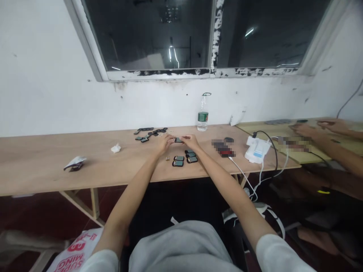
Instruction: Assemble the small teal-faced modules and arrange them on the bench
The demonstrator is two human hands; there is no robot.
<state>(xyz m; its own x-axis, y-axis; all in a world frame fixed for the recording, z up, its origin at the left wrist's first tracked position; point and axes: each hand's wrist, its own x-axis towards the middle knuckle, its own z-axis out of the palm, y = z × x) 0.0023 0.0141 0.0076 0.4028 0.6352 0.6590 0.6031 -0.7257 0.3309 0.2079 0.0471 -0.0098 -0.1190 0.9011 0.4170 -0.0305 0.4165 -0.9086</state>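
Observation:
Above the wooden table, a small black-rimmed rectangular piece with a grey-green face is held between both hands. My left hand grips its left end, and my right hand has its fingers closed on the right end. Just in front of the hands lie several similar pieces in short rows, some showing a gold-coloured strip. Tiny light-coloured bits lie left of these rows. Behind my left hand is a loose cluster of more dark pieces. Their exact kind cannot be made out.
A water bottle stands against the wall. To the right are a white power strip, cables and a blurred-out object. Crumpled tissue and a torn packet lie left. Another person's hands work at the adjoining yellowish table.

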